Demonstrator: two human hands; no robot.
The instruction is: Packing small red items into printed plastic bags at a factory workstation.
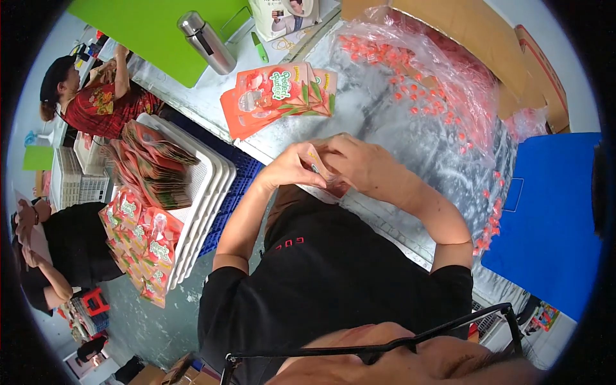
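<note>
Close in front of my body, at the table's near edge, both my hands meet at a small red printed pouch. My left hand pinches it from the left, thumb on its near side. My right hand curls over its other side with bent fingers, which partly hide the pouch. What is inside it cannot be seen. Beyond my hands lies a short overlapping stack of flat red pouches with green leaf prints. Many small red pieces are scattered on the grey marbled table, some beside a clear plastic bag.
A steel flask, a green marker and a white bag stand or lie at the back. Cardboard boxes and a blue panel flank the right. Stacked white trays hold many pouches at left, near co-workers.
</note>
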